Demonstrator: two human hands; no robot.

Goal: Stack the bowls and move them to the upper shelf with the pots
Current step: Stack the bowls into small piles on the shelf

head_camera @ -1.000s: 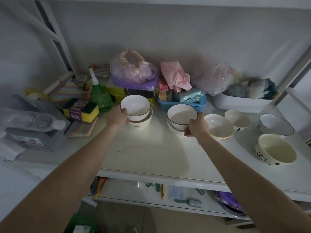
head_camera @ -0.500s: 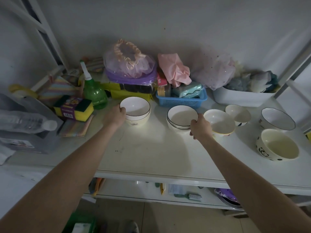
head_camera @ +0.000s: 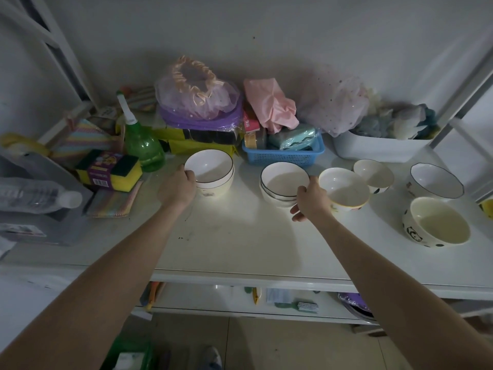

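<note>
— Now, what is each hand doing on the white shelf?

— Left hand grips the near rim of the white dark-rimmed bowl nested on a cream bowl, in front of the green plastic spray bottle. Right hand holds the right side of the short stack of white black-rimmed bowls, thumb at the top rim, fingers curled beneath.

— And the other bowls?

— Four sit loose to the right: a cream bowl with a yellow band just beside the right hand, a small white bowl behind it, a wide white bowl with a dark scalloped rim, and a cream panda-print bowl nearest the front edge. The upper shelf and its pots are out of view.

— How should this step go?

— Judging from the layout, merging the two held piles comes next. Lift one pile clear, centre it over the other and lower it straight, so rims seat rather than clip. Similar sizes should nest together; the wide bowl probably belongs at the bottom. Support the stack from beneath, since glazed bowls may slide.
</note>
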